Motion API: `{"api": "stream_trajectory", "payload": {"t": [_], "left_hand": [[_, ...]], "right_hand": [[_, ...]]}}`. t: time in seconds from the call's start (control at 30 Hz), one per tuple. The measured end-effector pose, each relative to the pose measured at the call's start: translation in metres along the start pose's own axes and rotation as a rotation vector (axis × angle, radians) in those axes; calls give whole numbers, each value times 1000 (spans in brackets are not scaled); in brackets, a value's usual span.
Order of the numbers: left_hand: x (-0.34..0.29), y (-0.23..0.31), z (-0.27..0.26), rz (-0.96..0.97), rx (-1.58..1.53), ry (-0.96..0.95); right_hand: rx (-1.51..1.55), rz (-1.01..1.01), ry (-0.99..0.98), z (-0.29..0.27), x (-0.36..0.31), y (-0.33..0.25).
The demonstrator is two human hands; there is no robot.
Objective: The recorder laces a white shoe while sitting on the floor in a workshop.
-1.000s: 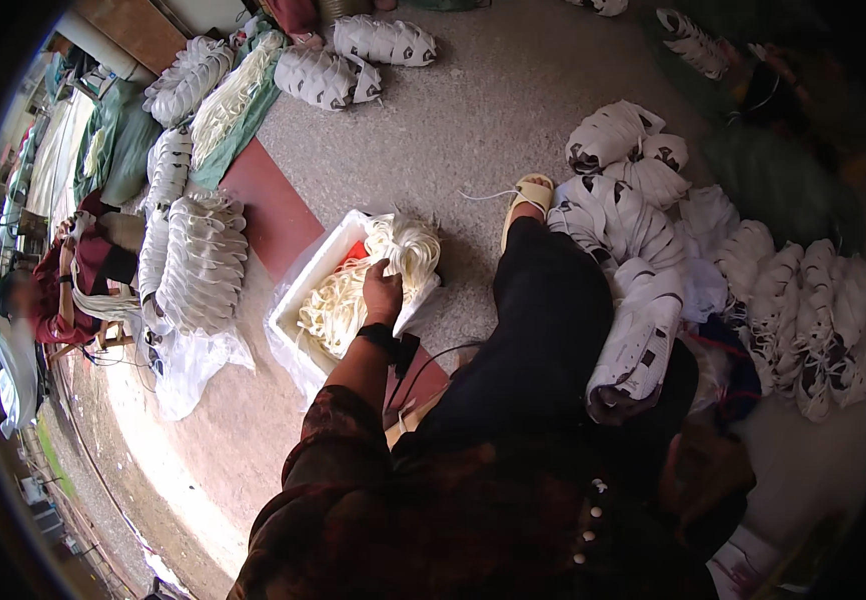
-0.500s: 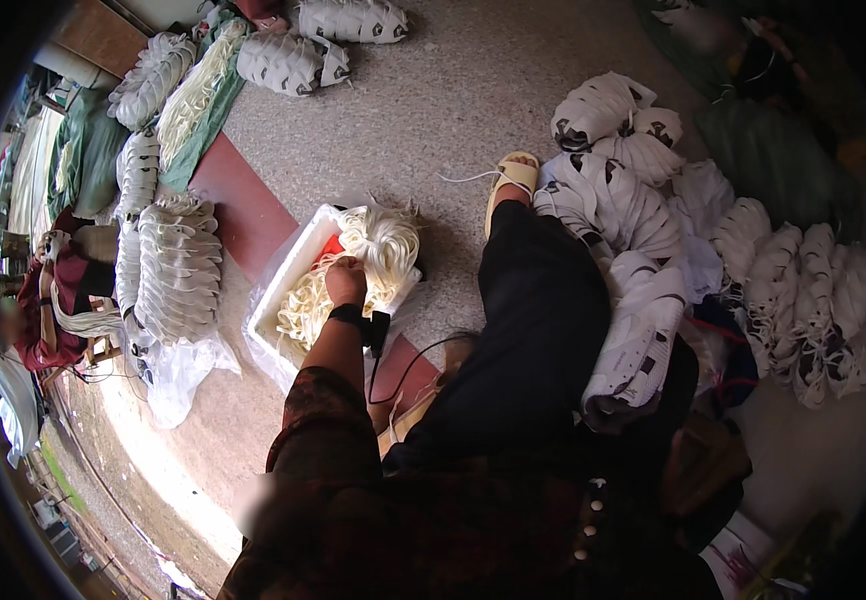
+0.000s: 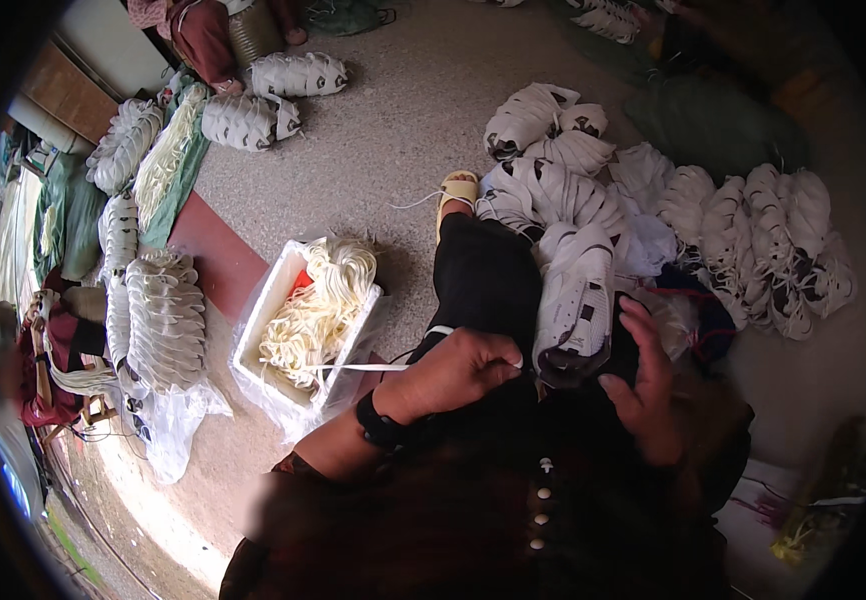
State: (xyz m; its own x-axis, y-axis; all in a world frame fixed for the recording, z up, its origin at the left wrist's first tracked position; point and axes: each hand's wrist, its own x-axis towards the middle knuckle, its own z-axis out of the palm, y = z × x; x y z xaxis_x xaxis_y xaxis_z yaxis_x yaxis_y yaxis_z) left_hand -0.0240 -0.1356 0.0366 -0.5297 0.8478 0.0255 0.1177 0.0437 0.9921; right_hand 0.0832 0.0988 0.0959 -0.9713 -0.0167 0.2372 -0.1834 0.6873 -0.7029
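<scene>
left hand (image 3: 458,373) pinches flat white lace (image 3: 365,367); right hand (image 3: 650,392) empty, fingers spread, beside white-and-grey shoe upper (image 3: 575,290). likely bringing lace over; next calls for two-handed grip.

Daylight enters from the left, where a strip of ground (image 3: 168,520) glares nearly white. The speckled floor (image 3: 383,130) in the middle is softly, evenly lit. Toward the right the light dims, and the dark green cloth (image 3: 713,120) sinks into murk. The left hand (image 3: 463,370) is fairly sharp; the dark shirt (image 3: 443,510) loses detail in shadow. Smeared blur marks the left side, fisheye curvature bends straight edges, and black vignetting closes the corners.
</scene>
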Motion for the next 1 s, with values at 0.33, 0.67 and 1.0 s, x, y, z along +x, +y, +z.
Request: {"api": "stream_trajectory", "payload": {"t": [0.33, 0.67, 1.0], "left_hand": [[14, 39, 25, -120, 0, -43], [-36, -74, -62, -276, 1234, 415], [75, -33, 60, 363, 631, 233]], "right_hand": [[842, 561, -587, 2, -20, 13], [331, 198, -167, -24, -32, 63], [354, 254, -109, 11, -10, 66]]}}
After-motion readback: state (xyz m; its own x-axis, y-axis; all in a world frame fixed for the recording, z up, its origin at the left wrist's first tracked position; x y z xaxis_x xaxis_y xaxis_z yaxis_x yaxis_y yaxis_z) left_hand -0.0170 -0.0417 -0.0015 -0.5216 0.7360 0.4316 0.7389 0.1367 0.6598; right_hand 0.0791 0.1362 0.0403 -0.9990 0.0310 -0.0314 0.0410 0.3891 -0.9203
